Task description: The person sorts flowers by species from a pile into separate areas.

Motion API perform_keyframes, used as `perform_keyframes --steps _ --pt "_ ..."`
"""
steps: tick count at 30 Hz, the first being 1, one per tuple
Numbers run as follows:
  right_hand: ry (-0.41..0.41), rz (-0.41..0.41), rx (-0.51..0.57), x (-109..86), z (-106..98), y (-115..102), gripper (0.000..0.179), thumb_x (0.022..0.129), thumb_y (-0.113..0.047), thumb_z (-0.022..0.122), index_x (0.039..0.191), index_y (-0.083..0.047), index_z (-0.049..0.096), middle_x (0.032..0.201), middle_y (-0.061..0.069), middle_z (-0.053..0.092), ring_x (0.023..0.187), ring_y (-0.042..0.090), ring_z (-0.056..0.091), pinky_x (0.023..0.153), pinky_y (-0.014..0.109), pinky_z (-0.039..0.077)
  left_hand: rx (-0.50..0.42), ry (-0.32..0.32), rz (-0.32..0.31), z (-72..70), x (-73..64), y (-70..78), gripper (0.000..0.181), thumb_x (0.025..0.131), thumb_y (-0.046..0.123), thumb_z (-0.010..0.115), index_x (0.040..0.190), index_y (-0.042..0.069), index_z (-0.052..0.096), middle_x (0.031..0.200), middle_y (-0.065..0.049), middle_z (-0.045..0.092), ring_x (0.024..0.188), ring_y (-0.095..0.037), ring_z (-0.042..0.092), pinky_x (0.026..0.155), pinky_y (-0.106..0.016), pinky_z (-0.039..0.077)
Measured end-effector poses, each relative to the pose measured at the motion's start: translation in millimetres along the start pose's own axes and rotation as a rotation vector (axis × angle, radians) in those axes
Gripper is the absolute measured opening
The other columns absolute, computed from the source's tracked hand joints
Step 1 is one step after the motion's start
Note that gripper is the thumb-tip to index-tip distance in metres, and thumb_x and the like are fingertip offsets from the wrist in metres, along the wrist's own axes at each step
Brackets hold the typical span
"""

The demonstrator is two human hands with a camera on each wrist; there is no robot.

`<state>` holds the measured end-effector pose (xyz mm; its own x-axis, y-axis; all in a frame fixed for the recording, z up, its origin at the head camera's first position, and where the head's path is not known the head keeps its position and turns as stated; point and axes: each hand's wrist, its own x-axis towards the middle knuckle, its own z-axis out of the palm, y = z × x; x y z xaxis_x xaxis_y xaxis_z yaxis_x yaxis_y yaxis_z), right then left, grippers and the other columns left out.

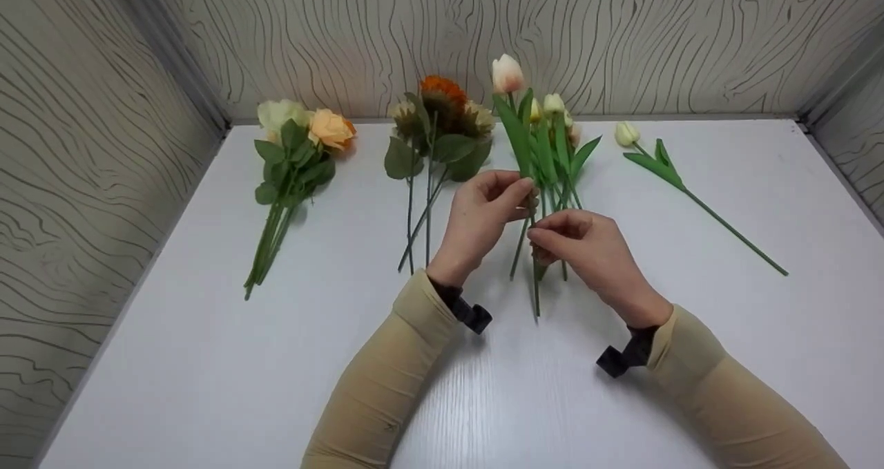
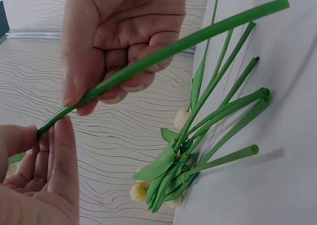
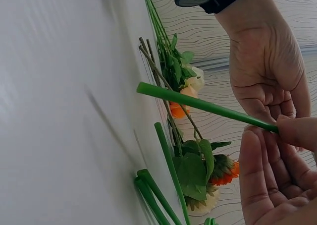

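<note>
A pink-and-white artificial tulip [image 1: 508,75] is held upright over the table, its green stem [image 2: 183,44] pinched by both hands. My left hand [image 1: 487,206] grips the stem just below the leaves between thumb and fingers. Lower down, my right hand [image 1: 583,244] pinches the same stem with thumb and forefinger. The bare stem end sticks out below the right hand. Behind the hands lies a bunch of tulips [image 1: 558,144] with white and yellow heads, partly hidden by the held one. In the left wrist view its stem ends [image 2: 247,106] fan out over the table.
At the left lies a bunch of roses [image 1: 290,151], cream and peach. Orange and cream flowers with dark stems [image 1: 442,123] lie left of the tulips. A single white tulip [image 1: 690,189] lies at the right on the white table [image 1: 207,386]. Patterned walls [image 1: 359,34] border the table.
</note>
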<state>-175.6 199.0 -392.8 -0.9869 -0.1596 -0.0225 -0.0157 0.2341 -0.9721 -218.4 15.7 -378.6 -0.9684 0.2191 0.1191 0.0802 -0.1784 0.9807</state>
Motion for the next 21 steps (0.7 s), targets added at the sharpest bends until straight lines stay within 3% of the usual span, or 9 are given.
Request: perform_keyframes --steps 7,10,12,14,18,21 --pt "0.023 -0.008 0.008 0.8 -5 -2 0.038 0.094 -0.035 0.077 0.112 -0.002 0.072 0.106 0.021 0.071 0.087 0.030 0.072 0.081 0.038 0.061 0.021 -0.047 0.000 1.4 -0.7 1.6 0.027 0.101 0.021 0.069 0.121 0.003 0.071 0.104 -0.007 0.072 0.097 -0.022 0.071 0.086 -0.033 0.059" --pt "0.047 -0.015 -0.011 2.9 -16 -1 0.040 0.095 -0.036 0.076 0.115 -0.002 0.072 0.108 0.021 0.070 0.090 0.029 0.072 0.081 0.038 0.061 0.128 -0.100 0.010 3.6 -4.6 4.7 0.038 0.103 0.025 0.066 0.134 0.004 0.065 0.114 -0.002 0.071 0.104 -0.018 0.070 0.090 -0.030 0.057" --pt "0.086 -0.019 -0.032 5.7 -29 0 0.042 0.095 -0.038 0.075 0.116 -0.001 0.072 0.108 0.019 0.070 0.092 0.027 0.071 0.080 0.036 0.061 0.288 -0.155 0.040 7.6 -8.5 7.4 0.044 0.105 0.027 0.063 0.144 0.008 0.058 0.125 0.000 0.068 0.111 -0.014 0.066 0.094 -0.027 0.054" --pt "0.130 -0.017 -0.055 10.4 -46 2 0.044 0.095 -0.039 0.075 0.117 -0.001 0.072 0.108 0.017 0.070 0.093 0.025 0.071 0.081 0.035 0.061 0.546 -0.220 0.115 13.3 -13.1 10.0 0.047 0.106 0.029 0.061 0.149 0.012 0.053 0.133 0.001 0.064 0.119 -0.012 0.061 0.099 -0.025 0.050" --pt "0.196 0.038 -0.095 25.0 -88 8 0.048 0.095 -0.039 0.074 0.122 0.001 0.069 0.109 0.010 0.071 0.094 0.019 0.071 0.082 0.031 0.060 1.110 -0.369 0.357 28.4 -24.2 11.6 0.057 0.105 0.034 0.061 0.155 0.015 0.045 0.148 -0.003 0.054 0.136 -0.018 0.049 0.113 -0.030 0.039" --pt "0.212 0.131 -0.121 36.3 -116 17 0.052 0.096 -0.038 0.073 0.126 0.003 0.066 0.107 0.005 0.071 0.091 0.014 0.072 0.082 0.029 0.060 1.385 -0.469 0.501 40.1 -34.3 8.9 0.063 0.103 0.041 0.062 0.158 0.018 0.041 0.155 -0.006 0.048 0.144 -0.024 0.041 0.120 -0.036 0.030"
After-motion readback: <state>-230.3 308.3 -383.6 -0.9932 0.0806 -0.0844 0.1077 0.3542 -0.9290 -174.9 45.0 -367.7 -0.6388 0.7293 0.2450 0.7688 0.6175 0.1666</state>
